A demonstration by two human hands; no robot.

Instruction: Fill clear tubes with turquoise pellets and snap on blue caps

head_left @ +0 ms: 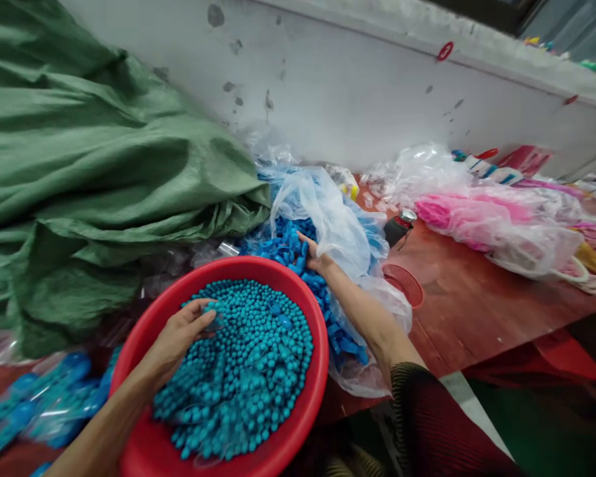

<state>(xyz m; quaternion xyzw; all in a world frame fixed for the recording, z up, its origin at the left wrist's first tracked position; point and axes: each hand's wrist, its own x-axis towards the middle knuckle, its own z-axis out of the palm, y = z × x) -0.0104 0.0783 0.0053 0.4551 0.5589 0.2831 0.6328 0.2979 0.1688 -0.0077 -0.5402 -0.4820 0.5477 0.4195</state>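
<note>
A red plastic basin sits close in front of me, filled with small teal beads. My left hand rests in the basin at its left side, fingers curled round a few beads. My right hand reaches past the basin's far rim into a clear plastic bag holding blue plastic pieces; its fingers are closed on some of them.
A large green woven sack is heaped at the left. Packets of blue items lie at the lower left. On the red-brown table are a small red lid, a dark bottle and bags of pink items. A white wall stands behind.
</note>
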